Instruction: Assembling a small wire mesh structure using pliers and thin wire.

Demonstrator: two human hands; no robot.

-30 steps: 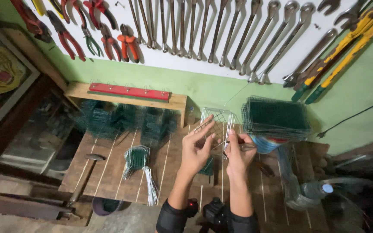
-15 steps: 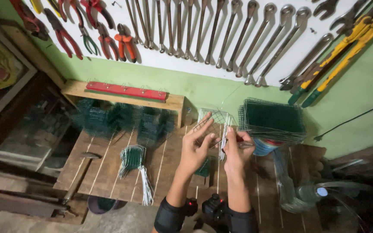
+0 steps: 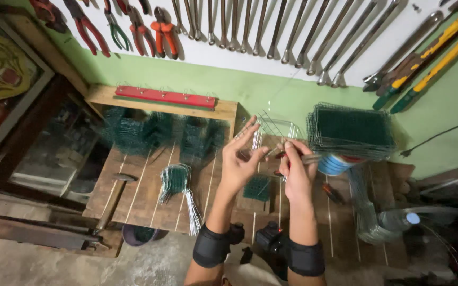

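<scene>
Since 0.5 s ago your 2 hands have barely shifted, raised together over the wooden bench (image 3: 144,196). Your left hand (image 3: 239,164) stands upright, fingers fanned, thumb and forefinger pinching the small wire mesh piece (image 3: 274,130) just above it. Your right hand (image 3: 297,169) touches it, gripping pliers (image 3: 311,158).

A green wall (image 3: 250,87) rose behind the slatted wooden surface (image 3: 144,196); a white tool board (image 3: 229,53) hung above, bare concrete floor (image 3: 27,265) below.
</scene>
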